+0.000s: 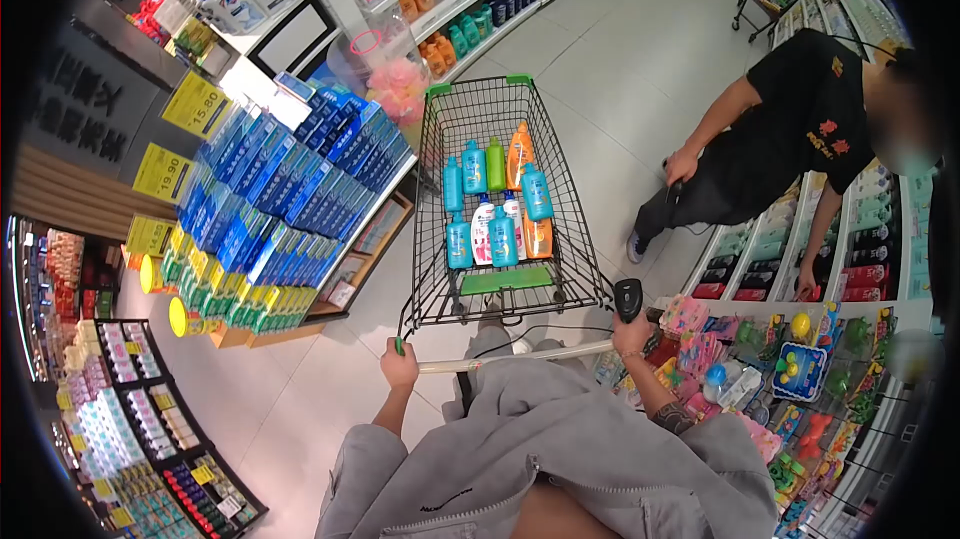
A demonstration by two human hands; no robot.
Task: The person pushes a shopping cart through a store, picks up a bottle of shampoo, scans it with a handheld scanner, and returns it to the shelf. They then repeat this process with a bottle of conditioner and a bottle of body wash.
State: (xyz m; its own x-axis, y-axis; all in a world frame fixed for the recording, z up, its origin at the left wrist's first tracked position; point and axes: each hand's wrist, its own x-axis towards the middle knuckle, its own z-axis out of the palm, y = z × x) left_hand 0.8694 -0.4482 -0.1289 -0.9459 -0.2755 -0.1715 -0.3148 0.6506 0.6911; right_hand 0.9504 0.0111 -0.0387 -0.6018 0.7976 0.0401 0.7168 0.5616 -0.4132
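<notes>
My left hand [400,365] is wrapped round the left end of the pale handle bar [470,363] of a shopping cart [425,179]. My right hand [632,337] is closed at the bar's right end, with a black handheld device [628,299] with a rounded head rising from it; its fingers are partly hidden. Inside the black wire cart, several bottles stand or lean close together: blue bottles [474,167], a green bottle [495,164], orange bottles [519,154] and white-and-pink bottles [482,229]. A green panel [506,281] is at the cart's near end.
Stacked blue boxes [290,174] fill a display to the left, with yellow price tags [163,172]. Curved shelves [470,29] of bottles stand ahead. A person in black [790,129] reaches to the right-hand shelves. Hanging toys [800,369] are close to my right arm. Tiled floor [590,69] runs ahead.
</notes>
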